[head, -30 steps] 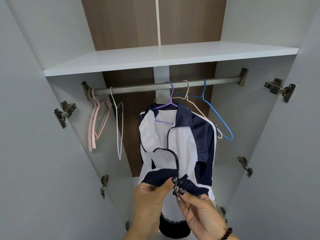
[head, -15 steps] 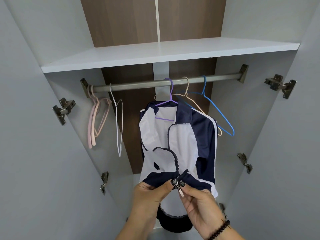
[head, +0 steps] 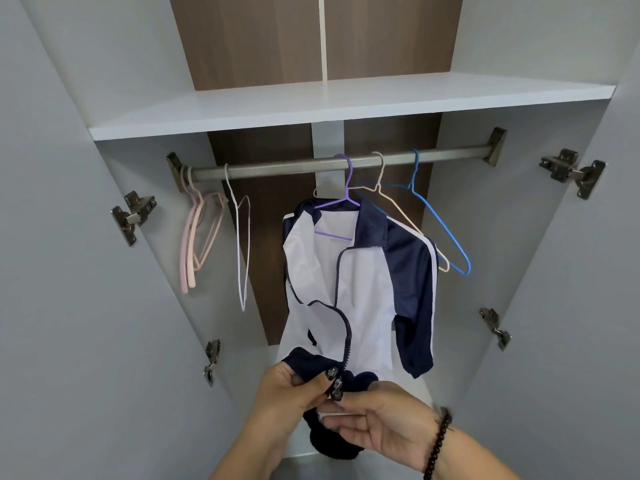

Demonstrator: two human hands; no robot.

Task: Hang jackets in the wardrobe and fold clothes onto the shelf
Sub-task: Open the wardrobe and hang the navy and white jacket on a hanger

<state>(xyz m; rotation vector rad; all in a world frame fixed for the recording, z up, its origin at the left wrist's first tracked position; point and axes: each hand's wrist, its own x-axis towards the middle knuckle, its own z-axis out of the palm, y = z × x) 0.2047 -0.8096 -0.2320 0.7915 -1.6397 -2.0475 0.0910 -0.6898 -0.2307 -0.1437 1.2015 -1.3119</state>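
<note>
Navy and white jacket (head: 360,278), already on the purple hanger (head: 341,202) at the middle of the rail (head: 329,164), front open from the collar down. Seen through the head camera only, looking forward and down into the wardrobe.

Hem gathered up at the bottom of the frame. Left hand (head: 287,396) curled round the navy hem band on the left side of the zip, thumb pressed on top. Right hand (head: 377,424) pinching the other side of the hem just under it, fingers bent round the fabric, beaded bracelet (head: 438,441) at the wrist. Zip slider (head: 336,388) right between the two thumbs; whether the two halves are engaged yet, cannot tell.

Beside the jacket, bare hangers: cream hanger (head: 398,209) and blue hanger (head: 440,220) to the right, touching each other; white hanger (head: 242,237) and pink hangers (head: 197,233) well to the left.

Shelf (head: 311,109) above the rail, no folded clothes visible on it.

Judged from this: one jacket hung, zipping up apparently the step in hand. Left to do, probably: the zip run up, any further jackets onto the spare hangers, and all the folding onto the shelf. No other garments in view.
</note>
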